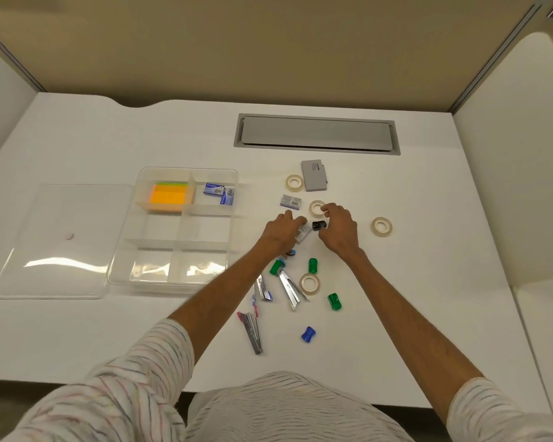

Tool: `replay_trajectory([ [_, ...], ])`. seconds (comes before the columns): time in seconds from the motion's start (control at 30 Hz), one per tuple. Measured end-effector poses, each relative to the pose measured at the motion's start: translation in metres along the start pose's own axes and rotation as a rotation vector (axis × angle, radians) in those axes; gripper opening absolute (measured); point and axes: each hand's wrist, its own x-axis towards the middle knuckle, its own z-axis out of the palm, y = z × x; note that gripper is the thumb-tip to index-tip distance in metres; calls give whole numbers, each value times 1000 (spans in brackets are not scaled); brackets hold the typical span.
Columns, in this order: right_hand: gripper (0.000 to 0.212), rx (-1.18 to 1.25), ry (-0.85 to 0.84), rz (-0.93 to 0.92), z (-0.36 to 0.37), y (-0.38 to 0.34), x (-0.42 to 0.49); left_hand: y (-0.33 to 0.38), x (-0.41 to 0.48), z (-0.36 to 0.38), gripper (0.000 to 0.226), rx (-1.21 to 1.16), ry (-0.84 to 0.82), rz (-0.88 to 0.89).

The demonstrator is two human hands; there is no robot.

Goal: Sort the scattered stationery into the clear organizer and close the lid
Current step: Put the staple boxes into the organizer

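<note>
The clear organizer [173, 283] lies open at the left, holding orange sticky notes [168, 197] and blue staple boxes [219, 193] in its far compartments. Its lid [55, 240] lies flat to the left of it. My left hand [281, 231] grips a small staple box [304, 233]. My right hand [339, 229] pinches a small black sharpener [319, 225]. Around the hands lie tape rolls [381, 227], another staple box [290, 200], a grey case [314, 175], green sharpeners [334, 302], a blue sharpener [307, 334] and several staple removers [289, 287].
A grey cable hatch [316, 135] is set into the white desk behind the stationery. Beige partition walls [268, 43] close off the desk at the back and sides. The desk's front edge runs just above my lap.
</note>
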Motion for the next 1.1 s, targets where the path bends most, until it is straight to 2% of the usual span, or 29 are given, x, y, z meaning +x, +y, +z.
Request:
replay_trajectory([
  [0.17,45,1,10,-5,2,-11,11,-12,-3,-4,62,-63,52,-20],
  [0.4,43,-20,-11,-57,14,-46,31,-48,-20,-23,62,-155,295,-82],
  [0.53,47,-87,-31,-73,23,-62,40,-70,-32,-37,64,-192,377,-125],
  [0.9,41,-264,-25,-38,37,-72,40,-109,-50,-57,63,-241,447,-134],
  [1.1,35,-138,49,1,36,-75,34,-129,-54,-62,64,-374,483,-208],
])
